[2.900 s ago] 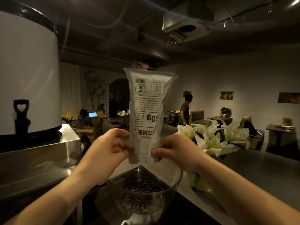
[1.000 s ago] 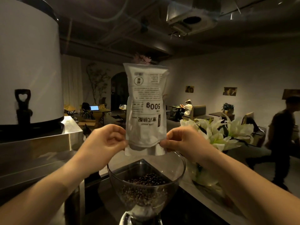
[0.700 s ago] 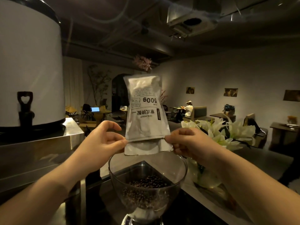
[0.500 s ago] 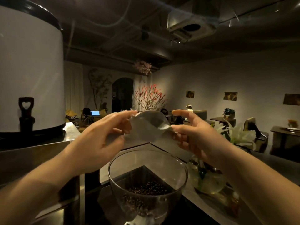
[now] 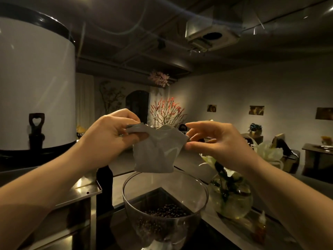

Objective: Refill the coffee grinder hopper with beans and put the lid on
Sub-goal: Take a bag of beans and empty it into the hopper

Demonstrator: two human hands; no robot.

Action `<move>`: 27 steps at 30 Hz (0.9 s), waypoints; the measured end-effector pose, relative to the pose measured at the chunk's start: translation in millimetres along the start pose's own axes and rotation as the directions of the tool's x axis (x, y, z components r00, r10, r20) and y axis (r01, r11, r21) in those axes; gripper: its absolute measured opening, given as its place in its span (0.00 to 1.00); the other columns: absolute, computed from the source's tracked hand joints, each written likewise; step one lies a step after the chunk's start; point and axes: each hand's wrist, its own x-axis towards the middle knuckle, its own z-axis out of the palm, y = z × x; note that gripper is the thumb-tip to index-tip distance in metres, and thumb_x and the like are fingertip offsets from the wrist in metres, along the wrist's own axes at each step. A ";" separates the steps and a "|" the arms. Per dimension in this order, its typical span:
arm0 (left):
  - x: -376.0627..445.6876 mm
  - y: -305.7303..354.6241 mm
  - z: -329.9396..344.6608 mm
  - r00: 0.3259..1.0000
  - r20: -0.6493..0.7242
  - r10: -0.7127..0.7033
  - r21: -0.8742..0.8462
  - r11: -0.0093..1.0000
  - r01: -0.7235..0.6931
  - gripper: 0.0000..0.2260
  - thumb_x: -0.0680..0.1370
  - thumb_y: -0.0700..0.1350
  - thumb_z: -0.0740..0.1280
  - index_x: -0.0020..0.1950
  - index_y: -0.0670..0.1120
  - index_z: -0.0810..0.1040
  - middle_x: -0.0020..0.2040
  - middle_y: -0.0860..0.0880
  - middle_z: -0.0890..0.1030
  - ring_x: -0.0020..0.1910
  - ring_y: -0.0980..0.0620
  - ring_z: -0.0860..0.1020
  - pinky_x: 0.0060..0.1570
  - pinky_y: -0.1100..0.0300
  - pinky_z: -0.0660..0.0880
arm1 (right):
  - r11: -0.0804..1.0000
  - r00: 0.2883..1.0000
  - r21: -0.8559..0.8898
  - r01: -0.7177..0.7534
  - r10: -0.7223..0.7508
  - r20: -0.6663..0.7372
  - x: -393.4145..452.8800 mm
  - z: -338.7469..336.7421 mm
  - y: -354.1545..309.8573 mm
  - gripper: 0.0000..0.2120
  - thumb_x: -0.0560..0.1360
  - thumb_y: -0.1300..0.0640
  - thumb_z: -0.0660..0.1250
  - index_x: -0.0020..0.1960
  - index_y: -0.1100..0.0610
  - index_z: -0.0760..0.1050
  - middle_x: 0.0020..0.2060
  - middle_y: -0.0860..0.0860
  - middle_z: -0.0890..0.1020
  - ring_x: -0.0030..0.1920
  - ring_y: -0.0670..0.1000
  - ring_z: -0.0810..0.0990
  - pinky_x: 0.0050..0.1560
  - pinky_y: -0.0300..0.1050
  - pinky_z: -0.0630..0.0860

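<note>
The clear round grinder hopper (image 5: 202,193) stands open at the bottom middle, with a layer of dark coffee beans (image 5: 164,212) low inside it. Just above its rim hangs the silver-grey bean bag (image 5: 156,150), folded over and slack, its lower edge close to the hopper's rim. My left hand (image 5: 110,138) pinches the bag's left top corner. My right hand (image 5: 214,139) pinches its right edge between thumb and fingers. No lid is in view.
A big white insulated dispenser (image 5: 34,83) with a black tap (image 5: 36,130) stands at the left on a steel counter (image 5: 79,192). A round glass vase (image 5: 232,199) of white lilies sits right of the hopper. Tables and chairs fill the dim room behind.
The bag stood tall and upside down over the hopper; both hands have since folded it down so that it hangs short and slack. A person who crossed at the right has gone.
</note>
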 end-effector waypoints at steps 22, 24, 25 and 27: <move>2.4 15.0 19.9 0.956 0.206 -0.209 -0.451 0.847 0.282 0.08 0.77 0.49 0.77 0.49 0.64 0.89 0.50 0.57 0.90 0.49 0.59 0.89 0.42 0.71 0.82 | 0.977 1.000 0.214 0.021 -0.024 0.009 -2.8 22.8 2.2 0.13 0.78 0.45 0.73 0.58 0.49 0.88 0.50 0.45 0.91 0.49 0.46 0.91 0.46 0.37 0.84; 4.1 17.0 21.6 0.958 0.199 -0.208 -0.456 0.845 0.279 0.09 0.79 0.48 0.76 0.51 0.63 0.89 0.51 0.57 0.90 0.50 0.58 0.89 0.43 0.70 0.82 | 0.963 0.999 0.266 0.040 -0.036 -0.021 -1.8 21.9 -2.3 0.10 0.79 0.46 0.73 0.57 0.47 0.89 0.49 0.46 0.92 0.46 0.45 0.91 0.42 0.35 0.83; 4.9 17.7 21.4 0.959 0.203 -0.198 -0.448 0.852 0.271 0.09 0.80 0.47 0.76 0.52 0.62 0.89 0.51 0.56 0.90 0.50 0.58 0.89 0.44 0.69 0.82 | 0.957 0.999 0.287 0.043 -0.035 -0.031 -0.6 21.5 -4.8 0.09 0.79 0.45 0.73 0.55 0.45 0.89 0.49 0.47 0.92 0.46 0.45 0.91 0.40 0.35 0.83; 6.1 19.5 18.9 0.959 0.198 -0.202 -0.419 0.867 0.269 0.07 0.79 0.46 0.76 0.54 0.57 0.89 0.50 0.54 0.90 0.49 0.56 0.89 0.43 0.66 0.84 | 0.956 0.999 0.292 0.033 -0.025 -0.029 2.0 21.7 -7.0 0.10 0.79 0.45 0.73 0.56 0.46 0.90 0.49 0.47 0.92 0.47 0.45 0.91 0.41 0.38 0.85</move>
